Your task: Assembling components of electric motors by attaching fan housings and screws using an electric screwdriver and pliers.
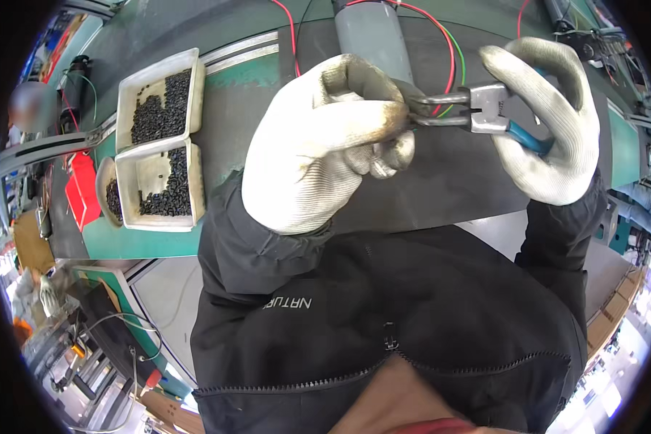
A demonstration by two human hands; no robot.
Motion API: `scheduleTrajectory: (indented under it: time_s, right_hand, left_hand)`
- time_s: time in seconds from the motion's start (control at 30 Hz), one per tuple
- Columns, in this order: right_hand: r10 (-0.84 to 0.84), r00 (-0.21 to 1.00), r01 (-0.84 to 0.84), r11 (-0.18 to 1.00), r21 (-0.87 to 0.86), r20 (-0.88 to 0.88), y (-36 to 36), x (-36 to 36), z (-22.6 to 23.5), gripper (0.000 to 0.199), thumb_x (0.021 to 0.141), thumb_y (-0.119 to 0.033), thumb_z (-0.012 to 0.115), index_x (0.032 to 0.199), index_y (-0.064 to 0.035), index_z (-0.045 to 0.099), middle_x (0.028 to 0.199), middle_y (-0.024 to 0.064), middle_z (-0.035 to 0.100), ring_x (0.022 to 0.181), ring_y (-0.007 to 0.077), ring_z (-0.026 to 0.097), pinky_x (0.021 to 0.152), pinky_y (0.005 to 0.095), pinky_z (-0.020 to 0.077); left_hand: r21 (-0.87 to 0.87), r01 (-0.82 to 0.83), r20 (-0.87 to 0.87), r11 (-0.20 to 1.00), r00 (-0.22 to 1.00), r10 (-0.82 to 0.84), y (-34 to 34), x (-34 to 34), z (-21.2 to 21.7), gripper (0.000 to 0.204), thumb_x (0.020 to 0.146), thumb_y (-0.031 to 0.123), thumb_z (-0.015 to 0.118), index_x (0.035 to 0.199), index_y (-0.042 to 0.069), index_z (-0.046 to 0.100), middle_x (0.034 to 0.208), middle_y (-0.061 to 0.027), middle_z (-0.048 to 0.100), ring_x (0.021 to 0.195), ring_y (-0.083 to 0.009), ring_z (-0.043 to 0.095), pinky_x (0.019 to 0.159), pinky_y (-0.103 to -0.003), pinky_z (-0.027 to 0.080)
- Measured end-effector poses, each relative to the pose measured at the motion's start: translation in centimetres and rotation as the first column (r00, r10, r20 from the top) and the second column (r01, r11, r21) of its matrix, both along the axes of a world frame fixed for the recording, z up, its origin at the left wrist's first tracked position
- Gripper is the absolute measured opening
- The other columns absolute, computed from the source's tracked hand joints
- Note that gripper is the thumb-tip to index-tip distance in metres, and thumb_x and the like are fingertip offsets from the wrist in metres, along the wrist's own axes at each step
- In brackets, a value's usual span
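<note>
The pliers (489, 108) lie across the space between the 2 gloved hands, long axis running side to side: blue handle toward the right, nose toward the left. The right hand (560, 155) has hold of them at the handle end, fingers half curled around it and its index finger and thumb raised clear of each other. The 2 prongs of the nose stand slightly apart, nearly parallel, their tips right at the left hand's fingertips. The left hand (311, 145) is closed in a pinch and seems to grip a small dark piece (409, 94) at those tips, though the fingers hide most of it. So the piece lies directly left of the pliers, in line with the nose. Behind hang a red wire (451, 52) and a grey cylinder (372, 43).
</note>
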State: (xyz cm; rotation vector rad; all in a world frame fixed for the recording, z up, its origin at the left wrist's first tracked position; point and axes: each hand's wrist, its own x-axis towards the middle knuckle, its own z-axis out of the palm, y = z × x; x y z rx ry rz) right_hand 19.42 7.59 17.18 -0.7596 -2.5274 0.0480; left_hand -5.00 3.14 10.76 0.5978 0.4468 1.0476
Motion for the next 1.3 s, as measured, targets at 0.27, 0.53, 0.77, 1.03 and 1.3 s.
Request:
scheduleTrajectory:
  time_s: [0.27,0.53,0.77,1.03,1.3]
  right_hand:
    - [0.031,0.993,-0.043,0.993,0.107,0.113,-0.6,-0.3,0.9,0.06,0.053,-0.009,0.064,0.112,-0.0015,0.066,0.103,0.0187,0.058,0.094,0.0308,0.058,0.081,0.039,0.0478]
    - [-0.117,0.987,0.102,0.985,0.137,0.112,-1.3,-1.5,-0.3,0.063,0.052,0.002,0.063,0.114,-0.0089,0.067,0.101,0.0141,0.059,0.095,0.0275,0.058,0.082,0.0366,0.0493]
    - [-0.17,0.982,0.175,0.983,-0.05,0.086,-1.7,-1.9,-1.0,0.061,0.062,0.002,0.063,0.122,-0.0108,0.061,0.101,0.0131,0.06,0.095,0.0294,0.057,0.087,0.0377,0.0459]
    - [-0.174,0.977,0.153,0.974,0.165,0.122,0.2,-1.7,-3.3,0.054,0.063,-0.001,0.064,0.116,-0.0097,0.062,0.096,0.0107,0.061,0.09,0.0284,0.057,0.08,0.0379,0.0476]
    - [-0.648,0.648,-0.257,0.307,-0.916,-0.399,11.4,1.4,-10.7,0.025,0.078,-0.014,0.056,0.102,-0.0059,0.059,0.083,0.0104,0.064,0.071,0.0246,0.062,0.065,0.0351,0.0507]
  left_hand:
    - [0.008,-0.098,-0.086,0.995,0.992,0.098,-0.6,-0.4,-0.2,0.014,0.086,0.006,0.06,0.097,-0.001,0.056,0.101,-0.0209,0.062,0.068,-0.0176,0.056,0.061,-0.029,0.045]
    - [0.084,-0.253,-0.159,0.964,0.951,0.264,-0.9,0.6,0.4,0.014,0.086,0.008,0.062,0.095,-0.001,0.057,0.1,-0.0164,0.061,0.073,-0.0158,0.058,0.064,-0.026,0.047]
    - [0.1,-0.35,-0.184,0.932,0.914,0.363,-1.0,1.5,0.0,0.014,0.088,0.008,0.059,0.096,-0.004,0.058,0.093,-0.0114,0.06,0.073,-0.0125,0.056,0.064,-0.025,0.046]
    - [-0.008,-0.334,-0.067,0.943,0.941,0.333,0.0,1.6,-1.4,0.015,0.089,0.008,0.059,0.099,-0.003,0.058,0.088,-0.0088,0.059,0.074,-0.0137,0.054,0.062,-0.026,0.044]
    - [0.585,-0.1,-0.81,0.805,-0.125,0.573,13.8,1.7,-4.2,0.068,0.087,0.052,0.05,0.109,-0.013,0.051,0.107,-0.0311,0.059,0.103,-0.0424,0.058,0.089,-0.046,0.046]
